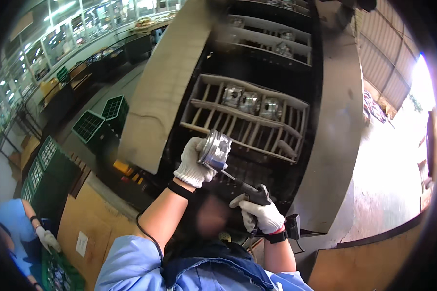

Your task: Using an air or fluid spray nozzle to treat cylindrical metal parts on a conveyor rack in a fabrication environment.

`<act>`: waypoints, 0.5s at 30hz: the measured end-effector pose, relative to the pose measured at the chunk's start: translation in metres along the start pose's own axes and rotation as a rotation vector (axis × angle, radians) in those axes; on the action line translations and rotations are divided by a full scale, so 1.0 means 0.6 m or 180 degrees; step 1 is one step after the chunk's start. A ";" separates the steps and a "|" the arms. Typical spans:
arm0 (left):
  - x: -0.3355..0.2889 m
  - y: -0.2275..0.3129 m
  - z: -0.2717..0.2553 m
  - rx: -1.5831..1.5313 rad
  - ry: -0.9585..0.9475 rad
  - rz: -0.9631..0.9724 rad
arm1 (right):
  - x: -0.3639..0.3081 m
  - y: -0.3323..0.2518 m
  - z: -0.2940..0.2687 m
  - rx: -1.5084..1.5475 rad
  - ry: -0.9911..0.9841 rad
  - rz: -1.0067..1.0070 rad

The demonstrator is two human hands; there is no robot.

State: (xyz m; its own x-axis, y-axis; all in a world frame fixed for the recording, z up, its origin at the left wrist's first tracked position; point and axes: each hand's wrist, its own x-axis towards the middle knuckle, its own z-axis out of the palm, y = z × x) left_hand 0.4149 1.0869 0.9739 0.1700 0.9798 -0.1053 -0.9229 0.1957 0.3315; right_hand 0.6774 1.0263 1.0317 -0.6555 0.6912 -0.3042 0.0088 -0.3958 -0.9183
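My left hand [193, 162], in a white knit glove, is closed around a shiny metal piston [217, 151], holding it tilted above the near side of a slatted metal rack. In my right hand [264, 213], gloved too, is a black tool that looks like an air blow gun [259, 195]. Its thin metal nozzle [230, 175] points at the piston's lower edge; whether it touches cannot be made out. Three more pistons [250, 103] sit in a row in the far part of the rack [272, 122].
Another rack [262, 46] with metal parts lies farther along the dark conveyor, between wide metal side panels [335, 136]. At left stand green divided crates [90, 125] and cardboard [90, 218]. A co-worker's gloved hand [48, 240] is above a green crate at lower left.
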 end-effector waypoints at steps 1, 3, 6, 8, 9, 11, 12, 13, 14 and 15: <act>-0.023 0.006 0.014 -0.0506 0.0048 -0.0277 | 0.006 0.009 0.005 0.0239 -0.0145 0.0120; -0.076 0.030 0.006 -0.0685 -0.0106 -0.0393 | 0.022 0.031 0.026 0.0446 -0.0432 0.0295; -0.148 0.047 -0.035 -0.1174 -0.0140 -0.0228 | 0.042 0.054 0.071 0.0570 -0.0894 0.0344; -0.197 0.069 -0.070 -0.1134 -0.0168 0.0064 | 0.053 0.057 0.122 0.0342 -0.0821 0.0566; -0.224 0.080 -0.085 -0.1073 -0.0230 0.0253 | 0.056 0.059 0.148 0.0309 -0.0927 0.0618; -0.281 0.102 -0.073 -0.1011 0.0208 0.0477 | 0.058 0.057 0.188 -0.0247 -0.0947 0.0292; -0.306 0.104 -0.077 -0.1062 0.0167 0.0635 | 0.061 0.051 0.199 -0.0172 -0.1039 0.0519; -0.337 0.103 -0.082 -0.1087 0.0123 0.0778 | 0.067 0.054 0.203 -0.0045 -0.1294 0.0727; -0.364 0.110 -0.095 -0.1125 -0.0057 0.0940 | 0.079 0.069 0.194 0.0310 -0.1488 0.0755; -0.402 0.117 -0.105 -0.1255 0.0272 0.1183 | 0.088 0.089 0.186 0.0668 -0.1675 0.0786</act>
State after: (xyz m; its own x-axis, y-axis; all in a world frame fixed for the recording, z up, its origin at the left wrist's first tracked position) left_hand 0.2875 0.8617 0.9635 -0.2057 0.9700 -0.1294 -0.9778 -0.2092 -0.0140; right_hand 0.5588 0.9740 0.9947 -0.9382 0.1942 -0.2864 0.0940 -0.6536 -0.7510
